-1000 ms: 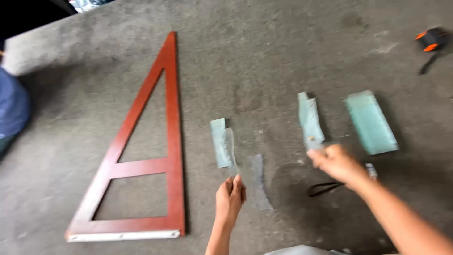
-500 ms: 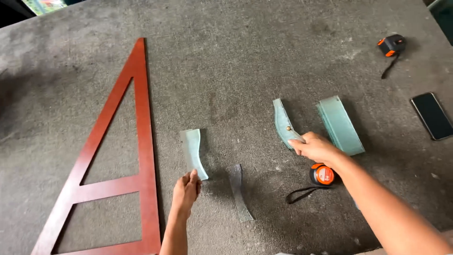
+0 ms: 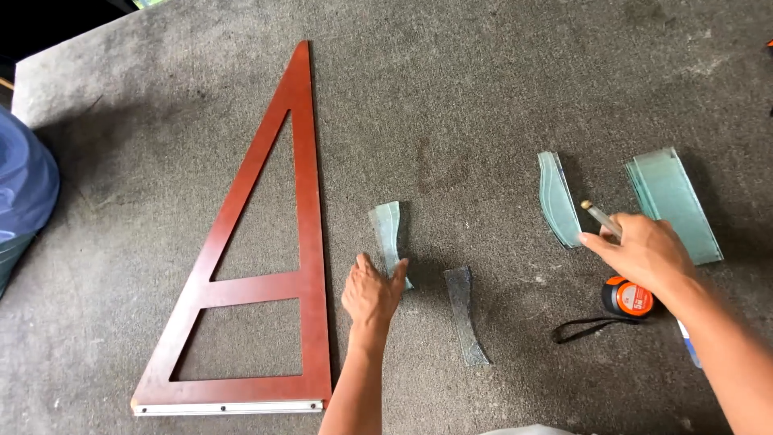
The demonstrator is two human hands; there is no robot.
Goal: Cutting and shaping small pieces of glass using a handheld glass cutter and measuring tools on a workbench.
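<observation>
The left hand (image 3: 372, 292) has slid up against the small curved glass strip (image 3: 390, 238): 1.0 s ago it lay just below the piece, and now its fingertips press flat on the strip's lower end, fingers together and palm down on the grey carpet (image 3: 451, 89). The right hand (image 3: 644, 254) has lifted off the glass it was touching 0.5 s ago and now hovers between the 2 right-hand pieces, pinching a thin pen-like tool (image 3: 600, 219) that points toward 10 o'clock. I judge that the left hand is steadying the small strip while the right, tool ready, has finished with the piece at its side; that is a reading, not something shown.

The view has also swung, so the black phone and the far tape measure seen 0.5 s ago are out of frame.

Count, taking the left hand as centre:
- 4 glass pieces: the small strip at 12 o'clock, touched; a dark narrow strip (image 3: 465, 314) at 3 o'clock, near but apart; a curved pale strip (image 3: 557, 200) at 2 o'clock; a wider panel (image 3: 672, 205) farther along, also about 2 o'clock.
- 1 red-brown triangular wooden frame (image 3: 310, 201) at 9 to 11 o'clock, lying flat.
- 1 orange tape measure (image 3: 628, 298) under the right wrist, its black strap trailing toward 9 o'clock.
- 1 blue object (image 3: 24, 185) at the left edge, only part of it visible.
</observation>
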